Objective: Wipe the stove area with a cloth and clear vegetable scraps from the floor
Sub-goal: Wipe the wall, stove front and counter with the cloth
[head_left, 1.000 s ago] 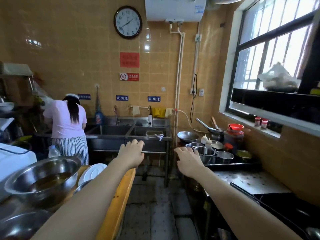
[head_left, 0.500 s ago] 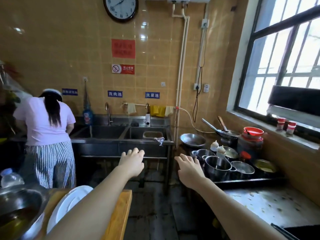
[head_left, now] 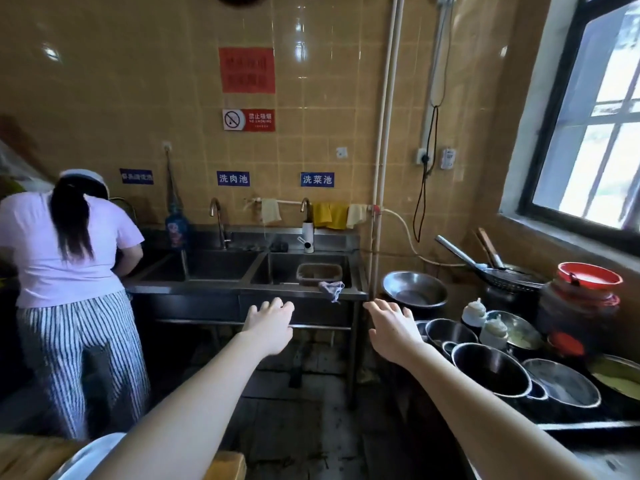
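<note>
Both arms reach out bare, left hand (head_left: 268, 325) and right hand (head_left: 393, 327) loose-fingered and holding nothing, while a crumpled grey cloth (head_left: 331, 289) droops over the smooth front rim of the steel sink (head_left: 194, 289).

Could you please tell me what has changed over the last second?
The wearer has stepped toward the sink; it and the person standing there look nearer, and the left table's big bowl has left view. The left hand and right hand stay outstretched, open and empty; the cloth still hangs on the sink's rim.

Window (head_left: 588, 140) daylight, tile (head_left: 304, 29) glare, blurred, warped edges
</note>
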Motion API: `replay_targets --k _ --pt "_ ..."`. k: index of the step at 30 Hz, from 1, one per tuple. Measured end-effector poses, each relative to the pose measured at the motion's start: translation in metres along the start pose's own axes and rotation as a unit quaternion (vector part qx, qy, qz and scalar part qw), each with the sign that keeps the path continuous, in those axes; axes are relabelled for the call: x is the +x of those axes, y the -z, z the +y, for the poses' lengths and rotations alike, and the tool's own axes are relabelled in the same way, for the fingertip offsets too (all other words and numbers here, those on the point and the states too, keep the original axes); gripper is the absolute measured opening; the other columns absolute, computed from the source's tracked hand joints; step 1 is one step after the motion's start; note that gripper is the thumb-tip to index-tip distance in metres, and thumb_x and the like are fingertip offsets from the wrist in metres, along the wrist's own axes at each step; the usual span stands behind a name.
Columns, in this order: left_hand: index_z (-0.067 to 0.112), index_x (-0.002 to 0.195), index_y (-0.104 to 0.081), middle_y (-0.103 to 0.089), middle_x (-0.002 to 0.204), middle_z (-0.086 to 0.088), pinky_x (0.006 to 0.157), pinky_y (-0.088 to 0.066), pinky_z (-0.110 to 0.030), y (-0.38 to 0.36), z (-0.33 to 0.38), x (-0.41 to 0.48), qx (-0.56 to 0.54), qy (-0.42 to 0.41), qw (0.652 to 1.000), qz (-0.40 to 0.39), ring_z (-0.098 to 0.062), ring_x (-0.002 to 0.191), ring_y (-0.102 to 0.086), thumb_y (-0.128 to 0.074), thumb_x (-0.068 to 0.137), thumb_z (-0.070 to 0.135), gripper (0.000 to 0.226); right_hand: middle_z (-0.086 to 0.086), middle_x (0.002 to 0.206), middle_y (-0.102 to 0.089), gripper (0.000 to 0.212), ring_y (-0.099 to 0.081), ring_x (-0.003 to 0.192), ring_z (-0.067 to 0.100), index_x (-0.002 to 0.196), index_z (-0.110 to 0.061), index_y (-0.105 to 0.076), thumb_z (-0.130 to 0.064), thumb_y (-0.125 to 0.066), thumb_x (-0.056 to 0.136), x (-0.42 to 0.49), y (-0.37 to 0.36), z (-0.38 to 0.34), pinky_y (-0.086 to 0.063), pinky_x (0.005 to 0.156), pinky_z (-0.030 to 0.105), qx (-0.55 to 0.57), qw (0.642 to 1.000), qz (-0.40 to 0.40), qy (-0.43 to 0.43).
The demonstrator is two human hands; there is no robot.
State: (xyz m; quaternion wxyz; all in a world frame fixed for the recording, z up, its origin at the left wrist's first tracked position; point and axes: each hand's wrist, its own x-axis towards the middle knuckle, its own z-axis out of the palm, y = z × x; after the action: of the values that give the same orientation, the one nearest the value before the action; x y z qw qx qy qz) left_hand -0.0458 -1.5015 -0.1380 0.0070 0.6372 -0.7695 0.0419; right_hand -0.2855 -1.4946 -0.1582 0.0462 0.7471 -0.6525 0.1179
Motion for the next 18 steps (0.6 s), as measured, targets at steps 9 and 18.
replay_targets --k 9,18 --pt "0.018 0.134 -0.040 -0.042 0.140 -0.006 0.106 -0.031 -0.044 -0.012 0.014 0.152 -0.008 0.019 1.000 -0.001 -0.028 0.128 -0.041 -0.044 0.096 0.027 0.039 0.000 0.140 -0.043 0.052 -0.039 0.129 0.026 0.137 -0.020 -0.038 -0.017 -0.049 0.086 0.136 -0.043 0.068 -0.031 0.105 0.043 0.011 1.000 -0.009 0.011" --pt "0.017 0.132 -0.041 -0.044 0.138 -0.007 0.104 -0.033 -0.044 -0.059 -0.012 0.254 -0.017 0.039 0.999 -0.031 -0.027 0.126 -0.044 -0.045 0.096 0.028 0.037 -0.002 0.141 -0.042 0.053 -0.040 0.129 0.025 0.137 -0.025 -0.036 -0.020 -0.052 0.086 0.244 -0.099 0.086 -0.033 0.102 0.041 0.029 0.999 -0.045 0.009"
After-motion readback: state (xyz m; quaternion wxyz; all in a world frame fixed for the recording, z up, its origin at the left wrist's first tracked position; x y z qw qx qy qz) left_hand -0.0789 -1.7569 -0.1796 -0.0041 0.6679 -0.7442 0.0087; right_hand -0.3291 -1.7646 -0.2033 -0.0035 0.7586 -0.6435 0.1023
